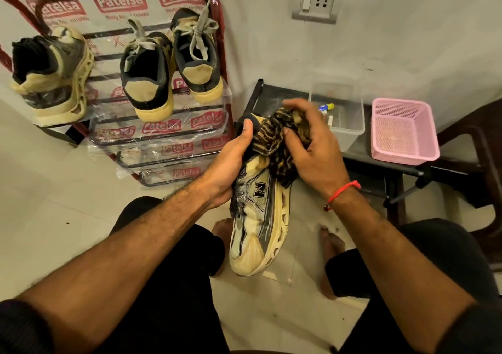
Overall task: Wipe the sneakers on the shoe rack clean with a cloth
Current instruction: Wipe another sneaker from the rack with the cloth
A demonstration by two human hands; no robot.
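Pale tiled floor (54, 190), grey wall (407, 41).

We are seeing a knit striped cloth (274, 133), scuffed mesh sneaker (258, 218), glossy plastic-wrapped metal rack (163, 141), perforated pink plastic basket (402, 128).

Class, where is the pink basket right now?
In the head view, the pink basket sits far right on the dark low table, beside the clear plastic tub.

I'm seeing a home corner: tiled floor (54, 190), wall socket (317, 0), shoe rack (217, 41) with sneakers (148, 76), pink basket (402, 133) on low table (380, 163).
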